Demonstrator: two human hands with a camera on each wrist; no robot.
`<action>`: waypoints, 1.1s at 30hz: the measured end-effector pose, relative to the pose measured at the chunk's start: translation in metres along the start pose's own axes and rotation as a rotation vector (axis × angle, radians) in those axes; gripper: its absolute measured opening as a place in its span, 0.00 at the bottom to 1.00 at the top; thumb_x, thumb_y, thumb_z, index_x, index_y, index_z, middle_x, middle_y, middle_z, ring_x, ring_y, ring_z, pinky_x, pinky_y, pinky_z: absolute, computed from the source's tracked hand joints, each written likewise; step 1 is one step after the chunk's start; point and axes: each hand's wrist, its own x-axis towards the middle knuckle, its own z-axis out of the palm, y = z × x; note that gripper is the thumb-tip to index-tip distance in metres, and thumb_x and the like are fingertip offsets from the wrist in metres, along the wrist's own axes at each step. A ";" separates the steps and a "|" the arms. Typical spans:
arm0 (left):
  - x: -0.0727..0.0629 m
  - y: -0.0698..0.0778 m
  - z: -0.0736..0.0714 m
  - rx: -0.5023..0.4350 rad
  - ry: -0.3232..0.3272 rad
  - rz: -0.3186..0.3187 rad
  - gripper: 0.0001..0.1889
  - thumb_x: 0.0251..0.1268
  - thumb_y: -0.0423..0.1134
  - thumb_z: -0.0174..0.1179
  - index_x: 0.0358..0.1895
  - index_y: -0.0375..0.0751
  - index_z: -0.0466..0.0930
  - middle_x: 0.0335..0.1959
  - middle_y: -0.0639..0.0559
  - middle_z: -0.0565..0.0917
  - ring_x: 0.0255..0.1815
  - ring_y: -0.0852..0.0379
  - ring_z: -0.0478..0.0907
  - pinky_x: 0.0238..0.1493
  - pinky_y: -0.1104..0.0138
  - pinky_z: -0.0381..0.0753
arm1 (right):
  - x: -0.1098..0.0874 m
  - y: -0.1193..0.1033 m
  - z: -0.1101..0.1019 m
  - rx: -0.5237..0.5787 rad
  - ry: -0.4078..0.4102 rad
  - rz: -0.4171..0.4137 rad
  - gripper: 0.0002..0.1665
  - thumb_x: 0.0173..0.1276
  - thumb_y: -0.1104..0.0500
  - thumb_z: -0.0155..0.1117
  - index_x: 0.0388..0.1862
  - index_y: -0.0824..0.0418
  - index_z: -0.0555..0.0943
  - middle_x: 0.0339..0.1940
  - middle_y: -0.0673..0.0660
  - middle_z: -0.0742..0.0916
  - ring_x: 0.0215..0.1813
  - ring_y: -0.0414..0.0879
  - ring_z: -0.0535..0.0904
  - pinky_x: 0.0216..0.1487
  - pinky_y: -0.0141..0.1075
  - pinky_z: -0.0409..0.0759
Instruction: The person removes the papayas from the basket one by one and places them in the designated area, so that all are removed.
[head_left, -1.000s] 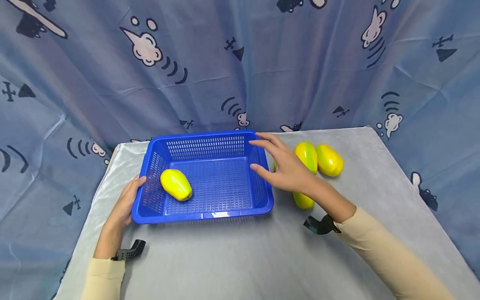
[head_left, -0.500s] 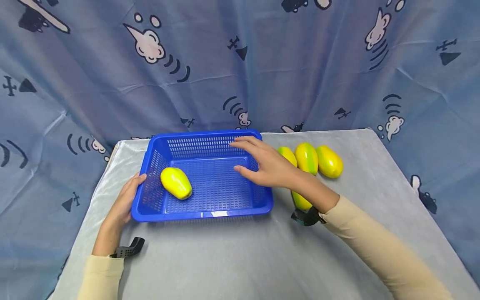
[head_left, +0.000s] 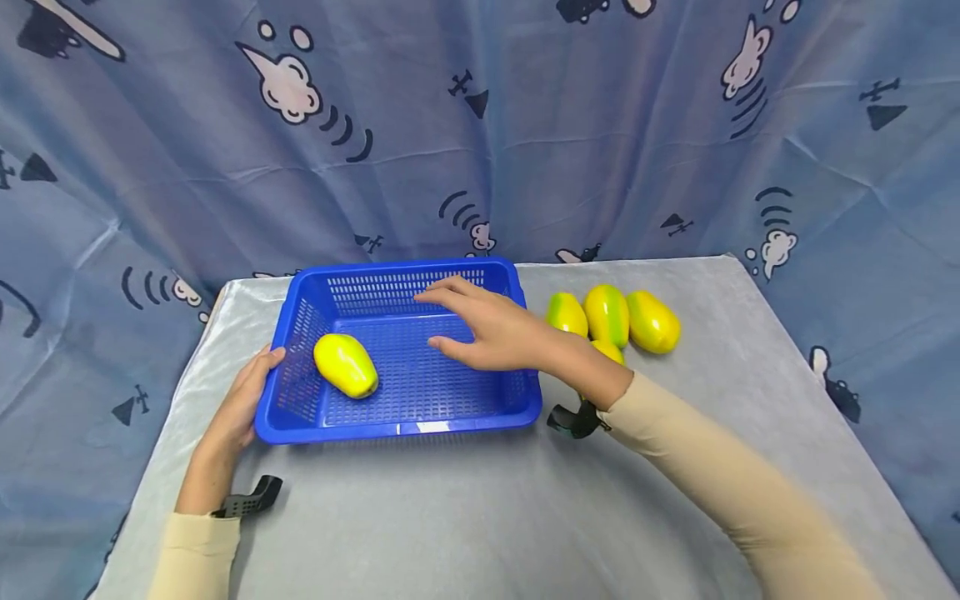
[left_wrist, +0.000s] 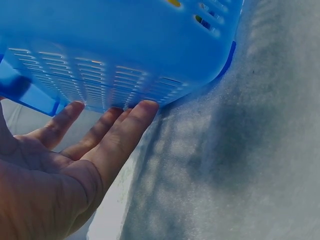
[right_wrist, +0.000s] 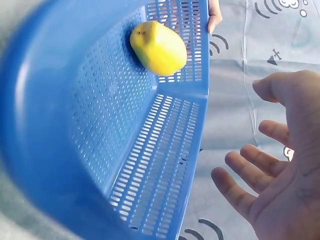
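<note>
A blue plastic basket [head_left: 465,423] with slotted walls stands on the cloth-covered table. One yellow papaya [head_left: 346,367] lies inside, near the left end. My left hand [head_left: 240,402] holds that end, its thumb at the rim and its fingers [left_wrist: 117,140] against the outer wall in the left wrist view. My right hand [head_left: 491,332] hovers over the basket's right half with nothing in it, fingers spread and thumb apart. Right of the basket, several yellow papayas with green streaks sit together, among them a back one [head_left: 607,315]; my right forearm partly hides the nearest.
A blue patterned curtain [head_left: 420,150] hangs directly behind the table. The grey table cloth [head_left: 450,517] extends in front of the basket and to the right. A black wrist strap mount [head_left: 576,419] juts from the right wrist.
My right hand has moved left, from the basket's right rim to over its inside, bringing more of the papayas behind it into view. My left hand stays at the basket's left end.
</note>
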 end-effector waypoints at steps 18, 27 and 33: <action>-0.004 -0.006 0.001 -0.045 0.028 -0.006 0.26 0.88 0.53 0.40 0.79 0.48 0.56 0.44 0.64 0.86 0.42 0.64 0.86 0.41 0.66 0.90 | 0.039 -0.019 0.021 0.040 -0.091 -0.050 0.32 0.80 0.48 0.63 0.78 0.52 0.72 0.76 0.55 0.77 0.76 0.50 0.75 0.76 0.45 0.77; -0.005 0.000 0.002 -0.059 0.020 0.028 0.12 0.88 0.52 0.40 0.65 0.61 0.65 0.43 0.64 0.87 0.41 0.64 0.87 0.40 0.66 0.90 | 0.061 -0.031 0.029 0.019 -0.160 -0.050 0.32 0.80 0.47 0.62 0.79 0.51 0.72 0.79 0.54 0.75 0.78 0.48 0.72 0.78 0.44 0.75; -0.004 0.000 0.003 -0.046 0.016 0.024 0.15 0.88 0.52 0.40 0.69 0.59 0.63 0.44 0.64 0.87 0.42 0.64 0.87 0.41 0.66 0.90 | 0.075 -0.030 0.037 0.032 -0.192 -0.033 0.32 0.81 0.47 0.61 0.80 0.51 0.71 0.79 0.55 0.75 0.78 0.49 0.72 0.79 0.44 0.75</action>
